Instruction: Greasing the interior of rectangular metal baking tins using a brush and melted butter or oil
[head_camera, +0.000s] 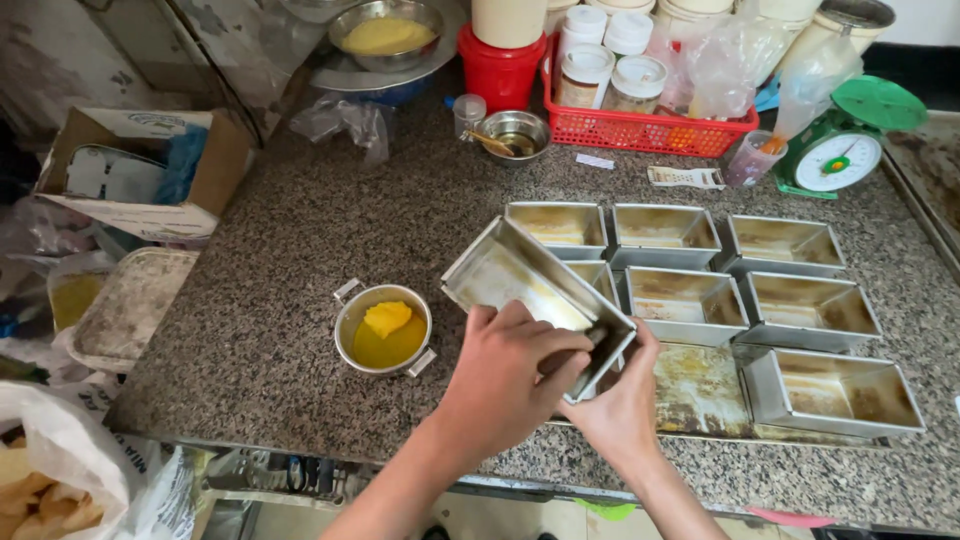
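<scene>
Clearly, the loaf tin (535, 300) is held tilted over the counter's near edge, at six o'clock from the rows of empty tins (740, 290) on the tray (700, 385). The right hand (620, 405) cups its lower end, fingers curled under. The left hand (505, 375) reaches inside, fingers pinched around something dark, likely a brush; what it is stays hidden. At nine o'clock sits a small pot of yellow fat (384, 328). Greasy metal could slip from that grip, and an elbow could knock the pot.
</scene>
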